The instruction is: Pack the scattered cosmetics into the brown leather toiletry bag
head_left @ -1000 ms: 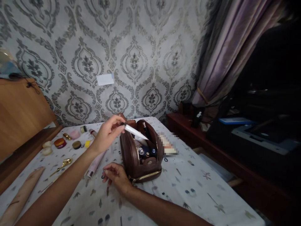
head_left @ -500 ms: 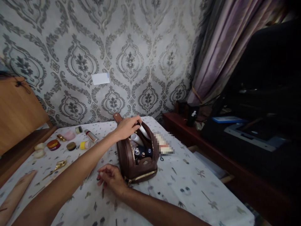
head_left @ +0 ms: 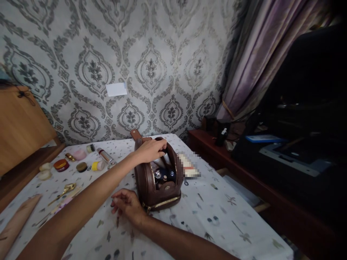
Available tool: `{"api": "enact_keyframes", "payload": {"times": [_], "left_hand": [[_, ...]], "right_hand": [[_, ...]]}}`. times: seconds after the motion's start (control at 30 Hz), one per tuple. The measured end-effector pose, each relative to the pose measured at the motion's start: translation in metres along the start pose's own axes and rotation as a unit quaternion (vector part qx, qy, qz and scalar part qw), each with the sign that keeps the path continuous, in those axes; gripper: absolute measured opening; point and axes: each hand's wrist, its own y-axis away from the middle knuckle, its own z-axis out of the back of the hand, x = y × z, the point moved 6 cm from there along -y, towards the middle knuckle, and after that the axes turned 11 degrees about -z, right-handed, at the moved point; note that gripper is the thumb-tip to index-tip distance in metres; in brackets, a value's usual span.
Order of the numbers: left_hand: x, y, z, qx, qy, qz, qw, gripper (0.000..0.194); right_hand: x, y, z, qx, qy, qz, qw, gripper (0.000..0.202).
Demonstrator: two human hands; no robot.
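Bag of dark brown leather [head_left: 145, 182], boxy and unzipped, stands on white leaf-printed cloth [head_left: 195, 224] in the head view, beneath the left hand [head_left: 150, 150]. Bent fingers meet its opening; whether they pinch anything, I cannot tell. Loosely curled, the right hand [head_left: 128, 206] lies beside it, its grip unclear.

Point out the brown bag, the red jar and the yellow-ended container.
Brown bag [head_left: 146, 184], head view: near leather wall.
Red jar [head_left: 61, 165], head view: middle.
Yellow-ended container [head_left: 95, 166], head view: yellow end.
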Motion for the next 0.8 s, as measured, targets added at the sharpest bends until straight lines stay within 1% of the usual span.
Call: {"api": "enact_keyframes", "payload": {"times": [0.23,0.33,0.43,0.57,0.67,0.8], "left_hand": [[-0.007,0.0,-0.001,0.065,0.002,-0.02,0.998,0.02],[-0.01,-0.001,-0.001,0.07,0.053,-0.035,0.996,0.021],[-0.013,-0.001,-0.002,0.07,0.105,-0.066,0.99,0.021],[-0.016,-0.001,-0.003,0.068,0.132,-0.094,0.984,0.023],[-0.015,0.0,-0.004,0.066,0.145,-0.098,0.982,0.026],[-0.014,0.0,-0.006,0.07,0.142,-0.084,0.984,0.031]], "right_hand": [[-0.003,-0.002,0.0,-0.003,0.006,-0.003,1.0,0.065],[-0.003,-0.002,0.0,-0.006,0.007,-0.002,1.0,0.067],[-0.002,-0.002,0.0,-0.001,0.011,-0.002,1.0,0.069],[-0.001,-0.001,-0.001,-0.001,0.017,-0.003,1.0,0.069],[-0.001,-0.001,-0.001,0.001,0.017,-0.002,1.0,0.068],[-0.002,-0.002,-0.001,0.007,0.018,-0.003,1.0,0.063]]}}
